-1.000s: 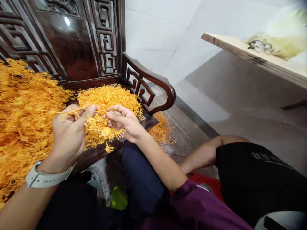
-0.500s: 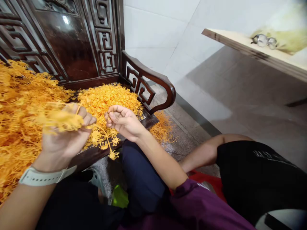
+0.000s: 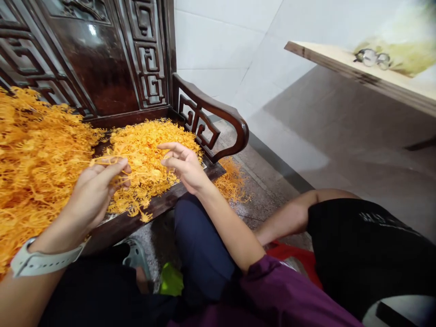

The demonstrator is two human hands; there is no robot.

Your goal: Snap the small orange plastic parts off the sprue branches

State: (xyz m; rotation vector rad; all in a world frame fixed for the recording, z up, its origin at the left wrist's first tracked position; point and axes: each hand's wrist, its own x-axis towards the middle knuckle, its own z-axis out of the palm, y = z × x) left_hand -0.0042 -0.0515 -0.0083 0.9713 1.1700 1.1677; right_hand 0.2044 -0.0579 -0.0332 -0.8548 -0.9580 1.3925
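My left hand, with a pale watch band at its wrist, is closed in a pinch on an orange plastic flower stem. The stem's far parts blend into the orange behind it. My right hand hovers over the near side of a pile of small orange plastic flower pieces, thumb and fingers apart, with nothing seen in it. To the left of my left hand rises a larger heap of branching orange plastic sprays. Both piles rest on a dark carved wooden bench.
The bench's curved armrest stands beyond the flower pile. Thin orange stems lie on the floor beside the bench. At right, a wooden board carries eyeglasses. Another person's leg is close on my right.
My left hand has turned and lowered, and the blurred orange spray at it no longer shows the same way. My right hand has moved slightly right and its fingers have opened from a pinch.
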